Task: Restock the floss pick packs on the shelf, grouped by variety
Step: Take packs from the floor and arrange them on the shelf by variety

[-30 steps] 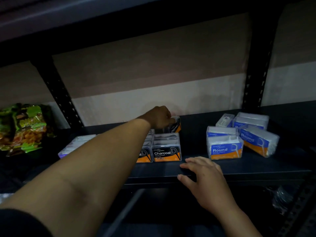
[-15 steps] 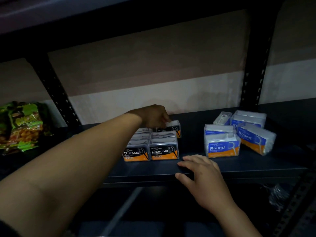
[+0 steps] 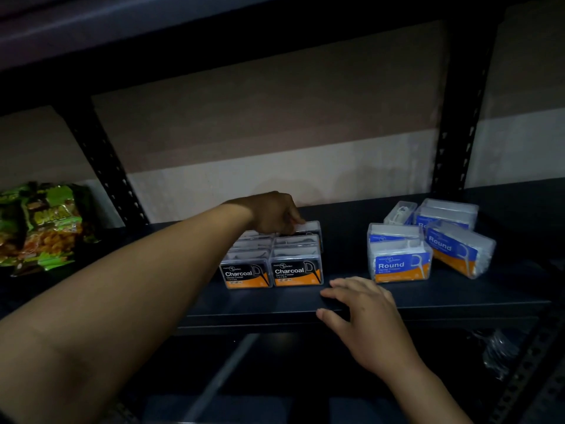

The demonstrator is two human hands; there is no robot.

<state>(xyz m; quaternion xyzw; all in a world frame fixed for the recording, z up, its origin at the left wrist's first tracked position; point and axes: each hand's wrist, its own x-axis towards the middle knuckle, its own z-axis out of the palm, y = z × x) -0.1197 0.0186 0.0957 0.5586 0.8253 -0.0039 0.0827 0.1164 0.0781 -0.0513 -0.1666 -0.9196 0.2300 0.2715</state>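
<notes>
The left hand (image 3: 275, 214) reaches to the back of the shelf (image 3: 443, 298) and lies on the top of the rearmost Charcoal pack (image 3: 312, 231), back of the hand to the camera, so I cannot tell whether the fingers pinch it or merely press on it; the right hand (image 3: 360, 304) holds nothing, its fingers spread flat on the shelf's front edge with the thumb against the lip. The Charcoal packs (image 3: 296, 270) stand in two close columns at the centre, the Round packs (image 3: 397, 264) in a looser cluster well apart to the right. The likely trouble is a shove: the packs touch, so a hard push on the rear one could nudge the front row towards the edge; the forearm, lying low over the left column, could drag a pack askew. One Round pack (image 3: 458, 249) already leans tilted against its neighbours and may slide. The labels read "Charcoal" on black and orange and "Round" on blue and orange; the smaller print is too small to read, as is the green snack bag (image 3: 39, 228) at far left.
</notes>
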